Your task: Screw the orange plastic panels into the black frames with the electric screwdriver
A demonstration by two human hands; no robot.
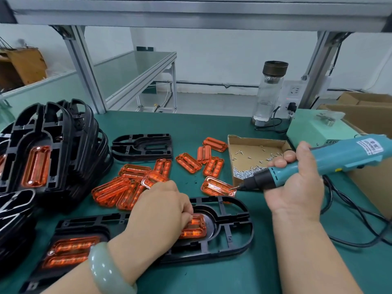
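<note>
A black frame (235, 236) lies flat on the green mat in front of me. My left hand (157, 211) curls over an orange panel (194, 228) seated in the frame's middle and holds it down. A second orange panel (70, 251) sits in the frame's left end. My right hand (297, 179) grips the teal electric screwdriver (331, 162); its bit carries a screw at the tip (234, 187), which hovers over a loose orange panel (217, 186) just beyond the frame.
Several loose orange panels (131, 183) lie scattered mid-table. Another black frame (142, 147) lies behind them, and a stack of frames (53, 149) leans at the left. A cardboard tray of screws (252, 158), a glass bottle (268, 92), a green control box (314, 128) and cables stand at the right.
</note>
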